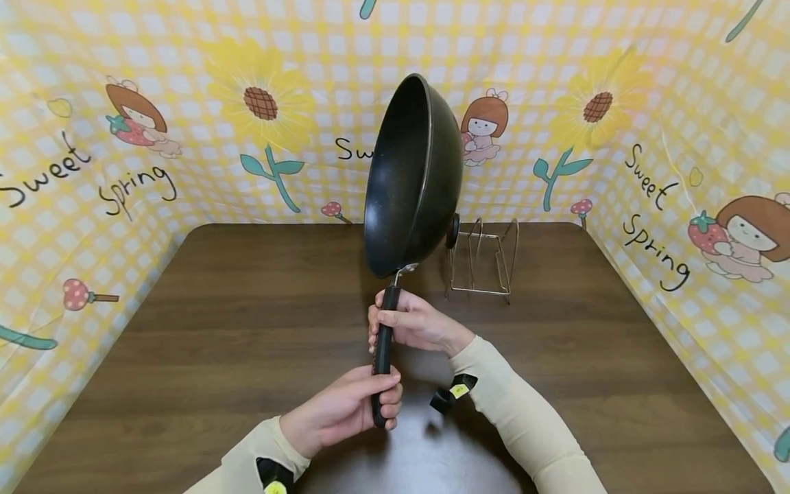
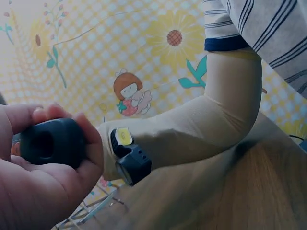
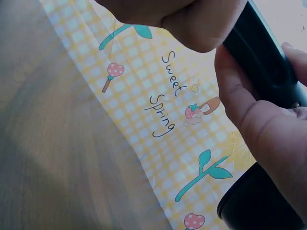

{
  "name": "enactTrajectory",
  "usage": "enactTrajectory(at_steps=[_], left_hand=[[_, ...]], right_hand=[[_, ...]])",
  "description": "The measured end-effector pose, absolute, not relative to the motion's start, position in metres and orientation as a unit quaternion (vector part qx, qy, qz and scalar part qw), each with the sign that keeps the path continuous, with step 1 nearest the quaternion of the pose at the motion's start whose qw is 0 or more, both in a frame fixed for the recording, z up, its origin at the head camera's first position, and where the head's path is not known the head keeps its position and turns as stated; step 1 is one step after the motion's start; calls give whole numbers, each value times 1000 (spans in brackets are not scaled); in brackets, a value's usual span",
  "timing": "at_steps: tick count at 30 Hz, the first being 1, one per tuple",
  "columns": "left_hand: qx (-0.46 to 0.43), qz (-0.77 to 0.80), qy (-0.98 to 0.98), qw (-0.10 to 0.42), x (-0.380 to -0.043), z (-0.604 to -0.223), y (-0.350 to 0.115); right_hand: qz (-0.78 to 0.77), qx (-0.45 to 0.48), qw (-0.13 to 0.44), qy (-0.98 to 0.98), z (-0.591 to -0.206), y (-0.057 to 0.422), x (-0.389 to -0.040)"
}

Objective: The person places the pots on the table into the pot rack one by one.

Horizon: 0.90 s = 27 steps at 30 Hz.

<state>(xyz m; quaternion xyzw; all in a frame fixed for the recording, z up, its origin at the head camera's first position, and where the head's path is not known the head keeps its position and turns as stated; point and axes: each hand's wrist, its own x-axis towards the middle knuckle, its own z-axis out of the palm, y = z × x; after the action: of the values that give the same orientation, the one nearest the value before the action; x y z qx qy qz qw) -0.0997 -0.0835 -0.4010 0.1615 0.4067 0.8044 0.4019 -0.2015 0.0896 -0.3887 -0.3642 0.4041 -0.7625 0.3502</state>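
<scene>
A black wok (image 1: 441,158) is held up over the table, bowl at the top and tilted on its side, its hollow facing left. Its black handle (image 1: 384,343) points down toward the person. Near the handle's lower end, the left hand (image 1: 345,408) grips it with curled fingers and the thumb across. Higher up, just under the bowl, the right hand (image 1: 420,322) holds the same handle. In the left wrist view the handle's butt end (image 2: 53,143) shows inside the curled fingers. Part of the wok's dark side (image 3: 259,201) appears low in the right wrist view.
A wire rack (image 1: 481,291) stands on the brown wooden table (image 1: 247,309), behind the right hand and partly covered by the wok's knob. Yellow checked cloth (image 1: 345,41) with printed flowers and figures walls the table at the back and both sides.
</scene>
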Motion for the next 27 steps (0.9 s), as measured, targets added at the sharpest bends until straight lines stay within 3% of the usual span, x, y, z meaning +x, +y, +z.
enactTrajectory(at_steps=[13,27], left_hand=[[211,827,328,404,-99,-411,-73],[264,834,293,385,-94,-412,-60]], right_hand=[[-779,-305,345,426,-385,90,-194],[-791,-378,318,361,-387,91,-192]])
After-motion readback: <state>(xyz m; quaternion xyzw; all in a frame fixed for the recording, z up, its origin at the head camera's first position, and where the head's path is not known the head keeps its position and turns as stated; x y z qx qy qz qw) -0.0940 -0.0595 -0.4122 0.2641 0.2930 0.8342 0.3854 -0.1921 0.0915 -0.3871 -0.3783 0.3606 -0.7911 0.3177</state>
